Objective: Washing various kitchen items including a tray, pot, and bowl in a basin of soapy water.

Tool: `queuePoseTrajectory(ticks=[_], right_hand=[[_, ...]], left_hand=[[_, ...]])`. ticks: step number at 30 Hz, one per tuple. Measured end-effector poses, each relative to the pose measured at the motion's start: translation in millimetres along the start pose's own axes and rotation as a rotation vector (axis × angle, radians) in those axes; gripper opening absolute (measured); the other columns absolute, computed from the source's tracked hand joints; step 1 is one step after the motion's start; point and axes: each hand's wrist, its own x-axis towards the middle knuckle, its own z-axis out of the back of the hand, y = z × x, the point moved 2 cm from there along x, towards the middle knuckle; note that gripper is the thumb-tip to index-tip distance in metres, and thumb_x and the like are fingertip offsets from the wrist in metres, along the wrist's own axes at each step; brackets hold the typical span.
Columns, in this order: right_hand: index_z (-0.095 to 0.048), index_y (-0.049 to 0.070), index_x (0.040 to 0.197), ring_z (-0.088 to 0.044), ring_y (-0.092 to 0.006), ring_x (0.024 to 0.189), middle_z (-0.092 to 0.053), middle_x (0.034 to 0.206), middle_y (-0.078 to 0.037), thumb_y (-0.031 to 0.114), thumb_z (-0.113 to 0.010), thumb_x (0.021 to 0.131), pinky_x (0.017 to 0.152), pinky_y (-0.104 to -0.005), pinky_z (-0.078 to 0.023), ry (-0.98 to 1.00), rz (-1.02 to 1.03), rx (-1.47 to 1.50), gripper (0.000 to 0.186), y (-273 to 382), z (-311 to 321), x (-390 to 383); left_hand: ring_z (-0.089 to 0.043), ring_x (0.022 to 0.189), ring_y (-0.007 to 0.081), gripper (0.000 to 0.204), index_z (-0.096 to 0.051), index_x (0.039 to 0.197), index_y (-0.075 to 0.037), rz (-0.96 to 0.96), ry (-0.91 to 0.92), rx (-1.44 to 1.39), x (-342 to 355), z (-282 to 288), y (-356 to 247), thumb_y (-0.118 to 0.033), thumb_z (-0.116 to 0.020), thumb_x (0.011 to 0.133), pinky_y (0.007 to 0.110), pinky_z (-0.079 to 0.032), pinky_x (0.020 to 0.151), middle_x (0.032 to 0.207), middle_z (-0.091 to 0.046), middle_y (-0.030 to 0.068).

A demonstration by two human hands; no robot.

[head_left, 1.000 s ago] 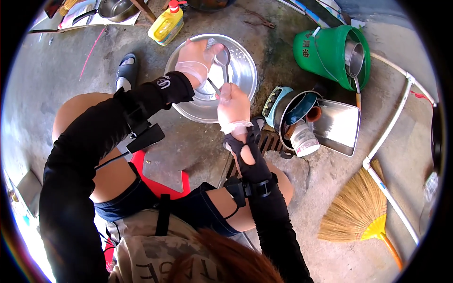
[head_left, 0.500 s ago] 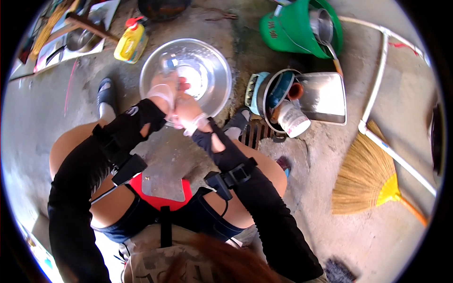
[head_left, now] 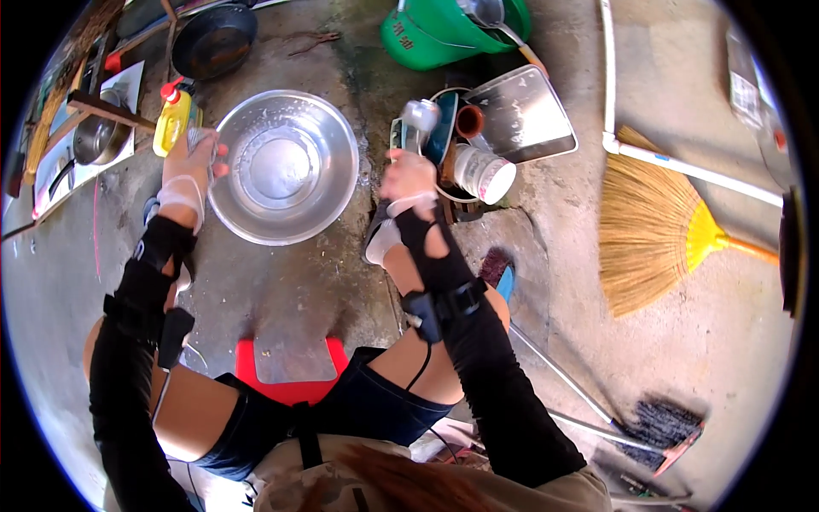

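Hands now apart, left hand (head_left: 189,166) gripping steel bowl (head_left: 283,166) rim, right hand (head_left: 409,171) pinching spoon (head_left: 418,115) (yellow bottle (head_left: 172,124) beside)

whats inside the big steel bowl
The steel bowl looks empty apart from a wet, soapy film. The left hand grips its rim; whatever that hand covers at the rim stays hidden.

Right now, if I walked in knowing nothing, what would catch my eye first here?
Probably the big shiny steel basin on the concrete floor, with the person's left hand at its rim beside a yellow bottle. Next, the right hand lifting a metal spoon towards a heap of washed kitchenware, under a green bucket. At the right, a straw broom with a yellow neck lies flat.
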Motion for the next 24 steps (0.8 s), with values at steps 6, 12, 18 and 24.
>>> queuePoseTrajectory(ticks=[6, 12, 18, 24], right_hand=[[-0.051, 0.009, 0.093, -0.031, -0.0132, 0.046, -0.039, 0.062, 0.004, 0.021, -0.041, 0.09, 0.049, -0.0298, -0.027, -0.498, -0.005, -0.185, 0.016, 74.1, 103.6, 8.7], [-0.055, 0.007, 0.084, -0.043, -0.0164, 0.048, -0.044, 0.059, 0.001, 0.02, -0.045, 0.088, 0.048, -0.0313, -0.032, -0.388, 0.048, -0.238, 0.017, 109.7, 137.1, 43.2], [-0.059, 0.007, 0.087, -0.054, -0.028, 0.068, -0.056, 0.074, -0.012, 0.025, -0.044, 0.087, 0.061, -0.0378, -0.042, -0.47, 0.046, -0.699, 0.024, 154.5, 112.8, 76.0], [-0.067, 0.008, 0.095, -0.057, -0.0183, 0.064, -0.059, 0.072, -0.01, 0.04, -0.05, 0.083, 0.061, -0.0294, -0.043, -0.419, 0.147, -1.675, 0.038, 260.1, 9.2, 100.4]], left_hand=[[-0.059, 0.074, 0.0156, 0.016, -0.053, 0.101, 0.003, -0.04, 0.079, -0.198, -28.8, 0.1, 21.6, -0.007, -0.046, 0.09, 0.026, -0.051, 0.06, 0.083, -0.059, 0.0113], [-0.059, 0.073, 0.0163, 0.016, -0.053, 0.1, 0.004, 0.055, 0.057, -0.251, -34.8, 1.0, 20.8, -0.006, -0.046, 0.09, 0.026, -0.051, 0.062, 0.085, -0.058, 0.0112], [-0.06, 0.072, 0.0173, 0.017, -0.053, 0.099, 0.005, 0.133, 0.108, -0.253, -27.5, -7.4, 9.3, -0.006, -0.046, 0.089, 0.027, -0.051, 0.063, 0.087, -0.059, 0.0131], [-0.059, 0.069, 0.0163, 0.019, -0.054, 0.1, 0.004, 0.169, 0.056, -0.275, -10.6, -2.4, -7.7, -0.01, -0.049, 0.088, 0.026, -0.049, 0.064, 0.083, -0.06, 0.0121]])
